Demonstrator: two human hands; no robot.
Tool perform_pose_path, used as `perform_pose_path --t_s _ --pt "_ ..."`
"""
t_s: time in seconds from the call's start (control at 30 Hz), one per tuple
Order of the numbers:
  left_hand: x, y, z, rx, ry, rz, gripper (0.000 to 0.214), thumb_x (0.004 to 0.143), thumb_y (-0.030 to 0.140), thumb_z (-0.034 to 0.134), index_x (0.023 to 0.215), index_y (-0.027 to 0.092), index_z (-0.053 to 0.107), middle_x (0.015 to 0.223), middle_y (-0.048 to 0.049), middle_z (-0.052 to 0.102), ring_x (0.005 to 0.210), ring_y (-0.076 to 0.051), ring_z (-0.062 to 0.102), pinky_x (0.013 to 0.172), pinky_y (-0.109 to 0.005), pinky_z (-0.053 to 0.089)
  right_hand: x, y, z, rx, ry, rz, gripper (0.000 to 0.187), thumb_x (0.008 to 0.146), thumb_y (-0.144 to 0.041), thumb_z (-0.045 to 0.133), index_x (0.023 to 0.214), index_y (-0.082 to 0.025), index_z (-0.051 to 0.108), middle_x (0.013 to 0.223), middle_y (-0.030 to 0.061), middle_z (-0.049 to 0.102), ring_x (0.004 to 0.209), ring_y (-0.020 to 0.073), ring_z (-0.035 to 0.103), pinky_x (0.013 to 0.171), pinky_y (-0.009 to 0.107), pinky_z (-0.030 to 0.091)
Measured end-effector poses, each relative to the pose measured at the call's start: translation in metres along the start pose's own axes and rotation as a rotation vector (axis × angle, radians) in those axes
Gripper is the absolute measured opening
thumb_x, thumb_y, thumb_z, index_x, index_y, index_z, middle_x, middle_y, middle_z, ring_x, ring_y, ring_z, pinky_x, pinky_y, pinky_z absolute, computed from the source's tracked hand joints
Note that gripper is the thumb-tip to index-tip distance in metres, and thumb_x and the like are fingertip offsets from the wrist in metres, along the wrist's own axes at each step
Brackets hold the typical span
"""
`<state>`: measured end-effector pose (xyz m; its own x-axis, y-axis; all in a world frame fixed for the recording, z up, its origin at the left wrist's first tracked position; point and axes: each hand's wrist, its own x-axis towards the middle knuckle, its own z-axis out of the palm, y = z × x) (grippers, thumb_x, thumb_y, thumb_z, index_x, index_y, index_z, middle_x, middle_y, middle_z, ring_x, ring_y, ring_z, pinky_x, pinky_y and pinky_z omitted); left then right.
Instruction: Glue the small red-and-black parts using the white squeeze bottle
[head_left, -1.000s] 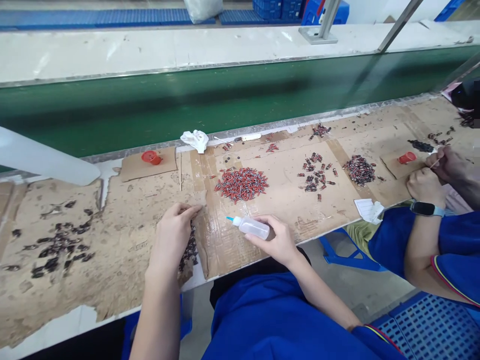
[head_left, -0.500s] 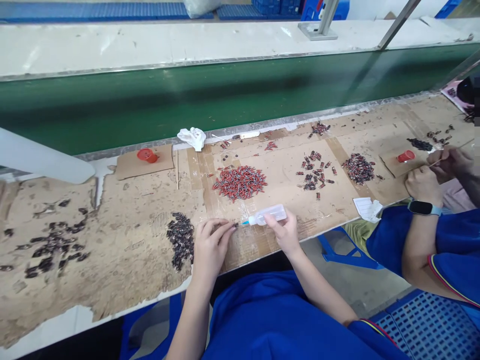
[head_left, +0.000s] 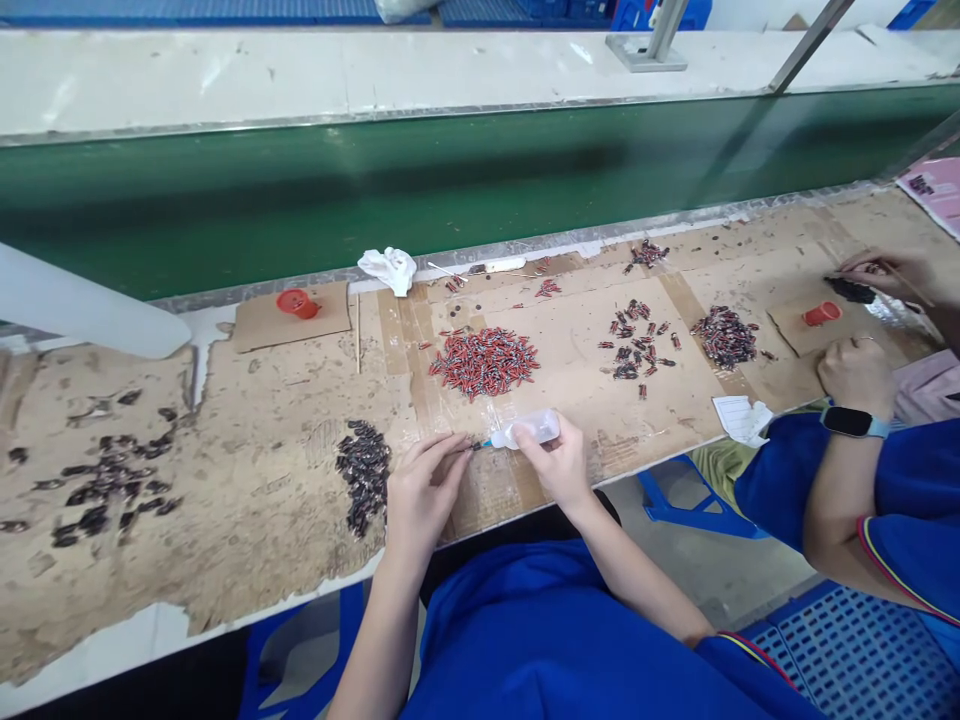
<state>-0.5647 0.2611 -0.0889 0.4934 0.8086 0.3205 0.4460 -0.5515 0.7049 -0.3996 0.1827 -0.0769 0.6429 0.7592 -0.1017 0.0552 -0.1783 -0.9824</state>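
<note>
Between the thumb and fingers of my left hand [head_left: 426, 488] is a small dark part [head_left: 469, 447], too small to name. My right hand [head_left: 553, 462] grips a translucent squeeze bottle [head_left: 538, 428], tilted nearly flat. Its thin blue tip [head_left: 487, 443] points left and reaches the small part or lies just beside it. A pile of black parts [head_left: 363, 470] lies left of my left hand. Beyond both hands sits a heap of red and silver small parts [head_left: 484, 362]. Right of that heap, several dark and red pieces [head_left: 637, 340] are spread out.
A red cup [head_left: 298, 304] stands on a cardboard piece at the back left, near a crumpled white tissue [head_left: 388, 270]. More dark parts [head_left: 112, 480] lie at far left. At right, a co-worker's hands [head_left: 856, 375] work near another red cup [head_left: 821, 314]. A green belt [head_left: 375, 190] runs behind.
My right hand and the bottle have shifted slightly left, bringing the tip closer to the part in my left hand. The co-worker's far hand has moved back toward the dark pile.
</note>
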Motion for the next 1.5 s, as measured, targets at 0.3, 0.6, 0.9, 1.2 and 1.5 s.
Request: perform_pose_path --t_s 0.3,0.6,0.9,1.2,1.5 --pt "0.0 0.004 -0.001 -0.009 0.009 -0.049 0.013 0.085 0.029 0.064 0.091 0.022 0.073 0.087 -0.0038 0.076 0.089 -0.019 0.071 0.086 -0.035 0.057 -0.001 0.0 0.001 -0.042 -0.009 -0.007 0.026 0.076 -0.043 0.066 0.071 -0.019 0.058 0.062 -0.0005 0.06 0.057 0.0146 0.053 0.055 0.026 0.044" --pt "-0.001 0.003 0.0 0.008 0.011 -0.064 0.013 0.084 0.032 0.065 0.089 0.023 0.074 0.087 -0.0038 0.076 0.089 -0.021 0.071 0.087 -0.037 0.056 -0.001 0.001 0.0 -0.048 0.023 -0.018 0.024 0.077 -0.042 0.065 0.072 -0.019 0.058 0.062 -0.0007 0.06 0.057 0.015 0.054 0.057 0.027 0.045" --pt "-0.001 0.003 0.0 -0.027 0.006 -0.069 0.013 0.084 0.031 0.064 0.091 0.024 0.074 0.087 -0.004 0.076 0.09 -0.021 0.071 0.087 -0.038 0.057 0.0 0.002 0.002 -0.027 -0.023 -0.015 0.027 0.075 -0.044 0.067 0.072 -0.019 0.059 0.063 0.0 0.061 0.058 0.0151 0.055 0.056 0.026 0.047" --pt "-0.002 0.0 0.0 -0.033 0.01 -0.061 0.013 0.084 0.03 0.065 0.091 0.023 0.073 0.086 -0.0036 0.075 0.09 -0.02 0.069 0.087 -0.036 0.056 -0.002 0.003 0.002 -0.017 0.055 -0.013 0.024 0.076 -0.042 0.067 0.073 -0.019 0.062 0.066 0.0016 0.066 0.059 0.0163 0.059 0.058 0.028 0.049" --pt "0.0 -0.008 0.006 0.081 0.014 -0.012 0.02 0.089 0.036 0.057 0.089 0.024 0.073 0.092 -0.0068 0.069 0.093 -0.023 0.061 0.087 -0.04 0.05 -0.002 -0.003 -0.008 -0.085 0.132 -0.032 0.032 0.071 -0.042 0.073 0.091 -0.02 0.062 0.082 0.0047 0.073 0.072 0.0214 0.068 0.067 0.032 0.055"
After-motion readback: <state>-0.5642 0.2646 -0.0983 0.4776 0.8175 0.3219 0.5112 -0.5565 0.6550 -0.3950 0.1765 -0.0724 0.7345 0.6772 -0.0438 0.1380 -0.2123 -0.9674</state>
